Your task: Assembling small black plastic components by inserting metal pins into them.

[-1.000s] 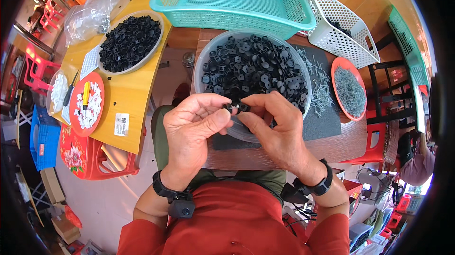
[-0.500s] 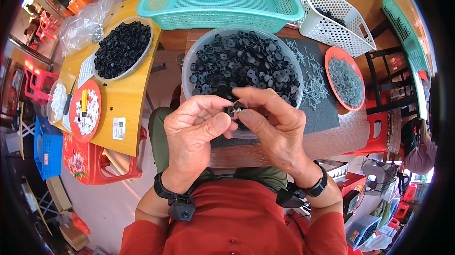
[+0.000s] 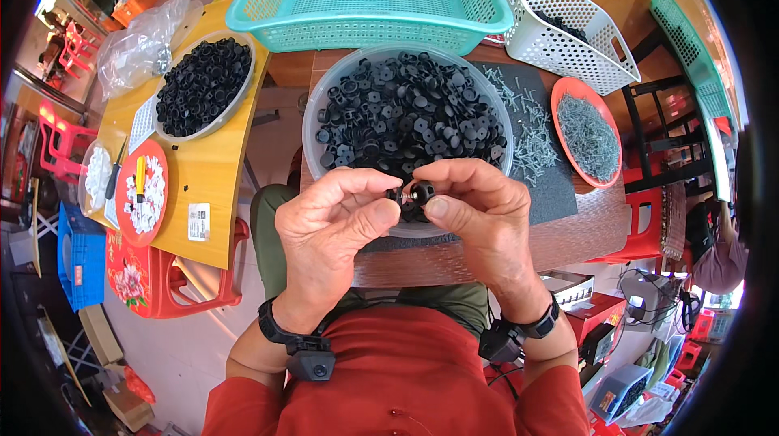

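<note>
Plainly, I have both hands busy at the near edge of the brown surface [image 3: 568, 229], raised over the near rim of the big translucent tub [image 3: 311, 129]. My left hand [image 3: 329, 221] has its grip closed, thumb and forefinger pinching a small dark piece [image 3: 393, 195]; my right hand [image 3: 495, 213] pinches a rounder black knob [image 3: 422, 190] just to the right of it. Between the two shows a short, pale, ribbed shaft [image 3: 408, 194], by its look a screw, though from here I cannot tell which piece it is seated in. I judge the step in hand to be fitting these small parts together on that shaft, with the pieces near each other and a gap between them. To my mind the next move calls for lining both pieces up along the shaft and keeping the two grips firm, as the fingers hide much of each part. Farther out, the tub is full of black parts [image 3: 414, 107]; to its right, loose screws [image 3: 531, 136] lie on a dark mat [image 3: 556, 193], and more sit in an orange-red plate [image 3: 557, 107]. On the far side stands a green basket [image 3: 365, 36], with a white basket [image 3: 560, 55] to its right.
</note>
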A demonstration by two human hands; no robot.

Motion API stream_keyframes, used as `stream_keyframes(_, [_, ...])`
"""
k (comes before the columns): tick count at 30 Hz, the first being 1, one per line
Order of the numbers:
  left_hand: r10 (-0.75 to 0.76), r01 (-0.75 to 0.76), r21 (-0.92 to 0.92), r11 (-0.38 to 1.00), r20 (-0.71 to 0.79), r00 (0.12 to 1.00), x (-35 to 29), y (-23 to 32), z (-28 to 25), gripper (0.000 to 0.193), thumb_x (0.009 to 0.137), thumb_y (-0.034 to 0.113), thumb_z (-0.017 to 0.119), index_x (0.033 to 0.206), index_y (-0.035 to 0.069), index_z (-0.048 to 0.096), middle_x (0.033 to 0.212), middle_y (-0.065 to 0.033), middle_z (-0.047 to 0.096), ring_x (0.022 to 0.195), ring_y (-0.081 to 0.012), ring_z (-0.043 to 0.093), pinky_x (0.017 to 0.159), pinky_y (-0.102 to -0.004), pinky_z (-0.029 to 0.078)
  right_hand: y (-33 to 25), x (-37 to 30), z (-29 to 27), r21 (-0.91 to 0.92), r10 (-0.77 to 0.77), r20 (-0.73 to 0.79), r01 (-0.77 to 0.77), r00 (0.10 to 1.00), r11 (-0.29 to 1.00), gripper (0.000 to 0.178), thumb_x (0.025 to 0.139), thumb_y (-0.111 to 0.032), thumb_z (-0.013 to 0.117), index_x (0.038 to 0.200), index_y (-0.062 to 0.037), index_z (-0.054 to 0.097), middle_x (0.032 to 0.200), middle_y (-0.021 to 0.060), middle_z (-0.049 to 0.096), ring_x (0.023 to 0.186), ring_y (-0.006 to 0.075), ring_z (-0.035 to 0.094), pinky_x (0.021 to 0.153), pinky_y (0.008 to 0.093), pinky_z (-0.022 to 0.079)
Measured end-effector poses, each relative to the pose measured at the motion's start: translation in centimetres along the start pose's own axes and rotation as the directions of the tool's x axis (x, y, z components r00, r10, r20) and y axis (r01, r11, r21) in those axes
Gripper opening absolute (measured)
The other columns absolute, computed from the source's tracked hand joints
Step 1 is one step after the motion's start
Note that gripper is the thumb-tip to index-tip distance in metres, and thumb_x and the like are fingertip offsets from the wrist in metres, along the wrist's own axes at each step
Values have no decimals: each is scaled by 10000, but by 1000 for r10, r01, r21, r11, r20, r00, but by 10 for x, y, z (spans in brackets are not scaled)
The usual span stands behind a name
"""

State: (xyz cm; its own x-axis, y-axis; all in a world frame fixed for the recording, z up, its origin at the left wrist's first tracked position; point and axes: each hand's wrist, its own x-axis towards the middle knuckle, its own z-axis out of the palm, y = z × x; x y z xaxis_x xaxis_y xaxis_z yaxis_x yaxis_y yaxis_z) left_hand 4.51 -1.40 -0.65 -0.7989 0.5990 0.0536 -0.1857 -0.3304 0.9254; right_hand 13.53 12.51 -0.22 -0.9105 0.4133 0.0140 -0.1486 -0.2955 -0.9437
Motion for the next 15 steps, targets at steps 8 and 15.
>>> stream_keyframes(8, [129,-138,168,976,61,990,-2,6,5,204,778,-49,681,976,-45,633,874,-60,617,825,-129,618,728,-232,505,4,1,-7,188,103,20,-105,994,977,278,786,69,634,1057,3,634,907,62,662,802,81,594,667,196,460])
stream_keyframes(15, [255,-271,377,886,92,963,0,5,8,183,749,-31,708,921,-20,645,820,-61,607,697,-99,587,595,-214,478,6,1,-8,186,86,16,-87,996,979,263,791,64,631,1046,4,641,909,62,661,772,73,576,622,187,430])
